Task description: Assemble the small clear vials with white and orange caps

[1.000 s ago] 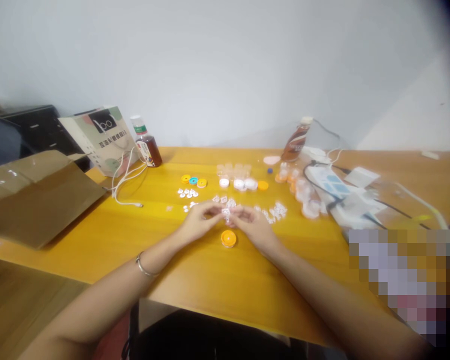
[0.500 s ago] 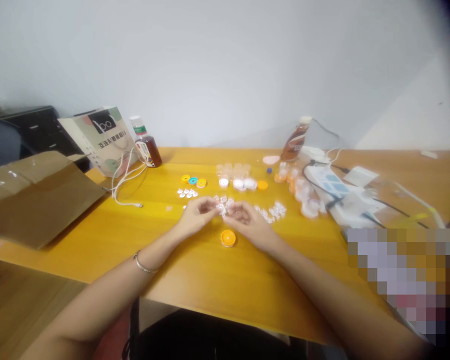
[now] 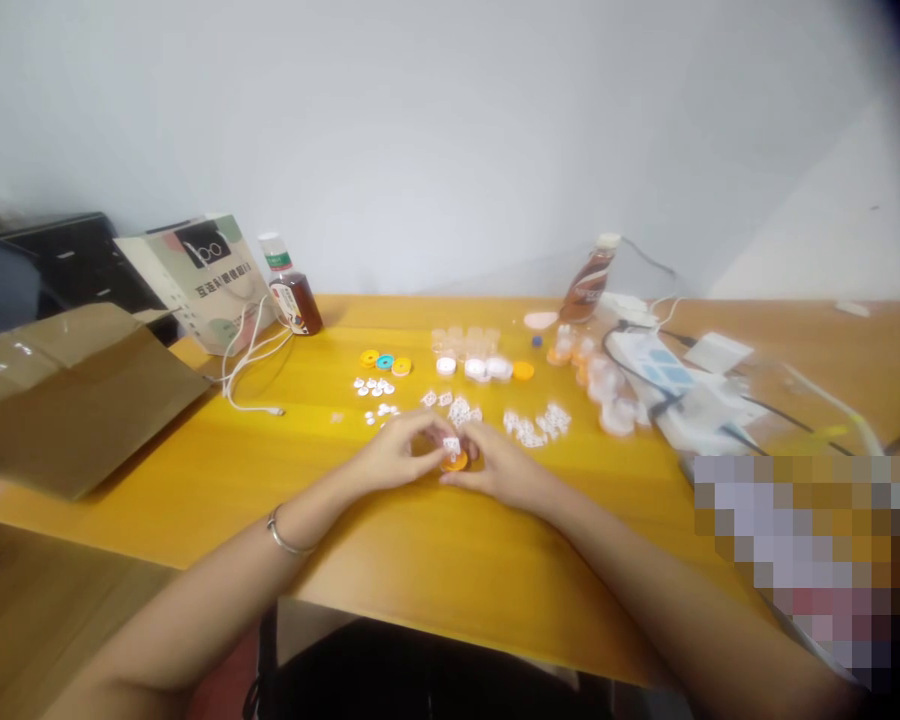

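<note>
My left hand (image 3: 396, 452) pinches a small white plastic piece (image 3: 451, 445) between thumb and finger, just over a round orange cap-like part (image 3: 456, 464). From the other side, my right hand (image 3: 504, 466) has its thumb and fingers closed round the orange part. Whether the white piece touches the orange part cannot be made out. Beyond my fingers lie loose small white pieces (image 3: 461, 410), and more of the same white pieces (image 3: 538, 426) spread to the right. Small white discs (image 3: 375, 386) lie in rows to the left.
Yellow and blue round parts (image 3: 385, 362), white caps (image 3: 476, 369) and clear cups (image 3: 465, 342) stand farther back. Brown bottles (image 3: 297, 305) (image 3: 591, 282) flank them. A cardboard box (image 3: 82, 400) and paper bag (image 3: 202, 290) are left; a cabled power strip (image 3: 656, 375) is right.
Both hands have come down and nearer to me, from the loose white pieces to the orange part. The right hand has closed round that part; the white piece is now above it.
</note>
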A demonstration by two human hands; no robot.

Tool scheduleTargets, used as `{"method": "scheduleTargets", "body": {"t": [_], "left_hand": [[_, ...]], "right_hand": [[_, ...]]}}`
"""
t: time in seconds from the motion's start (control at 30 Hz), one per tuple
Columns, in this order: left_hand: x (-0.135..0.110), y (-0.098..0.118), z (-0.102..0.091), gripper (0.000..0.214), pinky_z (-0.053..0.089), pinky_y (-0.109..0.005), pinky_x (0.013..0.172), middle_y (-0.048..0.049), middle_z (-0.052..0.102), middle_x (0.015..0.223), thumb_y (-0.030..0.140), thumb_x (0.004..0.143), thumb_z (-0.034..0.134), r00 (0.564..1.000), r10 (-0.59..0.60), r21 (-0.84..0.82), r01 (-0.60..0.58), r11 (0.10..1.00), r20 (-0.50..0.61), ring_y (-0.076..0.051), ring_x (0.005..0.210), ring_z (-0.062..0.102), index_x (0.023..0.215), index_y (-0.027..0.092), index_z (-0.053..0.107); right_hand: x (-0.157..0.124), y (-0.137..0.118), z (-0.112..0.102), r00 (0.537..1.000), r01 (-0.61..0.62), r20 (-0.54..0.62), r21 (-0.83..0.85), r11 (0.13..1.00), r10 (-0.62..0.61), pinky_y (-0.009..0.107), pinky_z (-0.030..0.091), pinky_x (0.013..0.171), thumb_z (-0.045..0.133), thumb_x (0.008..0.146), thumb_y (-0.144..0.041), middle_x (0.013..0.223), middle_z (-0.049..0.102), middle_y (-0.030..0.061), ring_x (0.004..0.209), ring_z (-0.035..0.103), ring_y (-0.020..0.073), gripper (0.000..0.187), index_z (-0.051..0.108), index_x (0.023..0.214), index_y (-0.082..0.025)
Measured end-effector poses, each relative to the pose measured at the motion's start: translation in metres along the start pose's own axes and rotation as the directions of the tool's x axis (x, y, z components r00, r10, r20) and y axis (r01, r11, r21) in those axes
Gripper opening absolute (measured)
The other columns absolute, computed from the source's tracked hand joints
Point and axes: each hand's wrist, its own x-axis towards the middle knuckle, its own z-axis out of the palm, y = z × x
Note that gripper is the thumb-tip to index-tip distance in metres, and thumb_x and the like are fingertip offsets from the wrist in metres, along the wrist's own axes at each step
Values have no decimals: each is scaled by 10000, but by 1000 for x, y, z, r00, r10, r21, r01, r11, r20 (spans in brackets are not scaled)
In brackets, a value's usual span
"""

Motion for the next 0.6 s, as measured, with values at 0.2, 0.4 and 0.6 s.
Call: {"method": "scheduleTargets", "body": {"t": [0.2,0.4,0.6], "left_hand": [[1,1,-1,111,441,-253,721,-38,613,818,243,805,552,999,30,107,-34,994,37,-130,763,564,853,153,596],[2,7,-3,92,428,-250,726,-38,610,828,235,816,531,993,41,90,-52,995,115,-133,773,566,778,159,567],[2,7,-4,87,432,-253,741,-44,627,843,226,813,538,992,21,83,-31,996,125,-140,797,578,774,156,570]], "right_hand": [[0,0,1,1000,-11,-22,30,999,12,226,333,556,718,653,-357,664,440,-41,607,420,112,324,444,705,-193],[1,-2,3,999,-23,-26,47,999,25,225,331,550,722,646,-386,653,437,-41,606,420,113,317,491,737,-189],[0,-2,3,1000,-15,-21,5,1000,15,233,333,561,697,669,-384,646,437,-34,611,422,119,293,479,682,-188]]}}
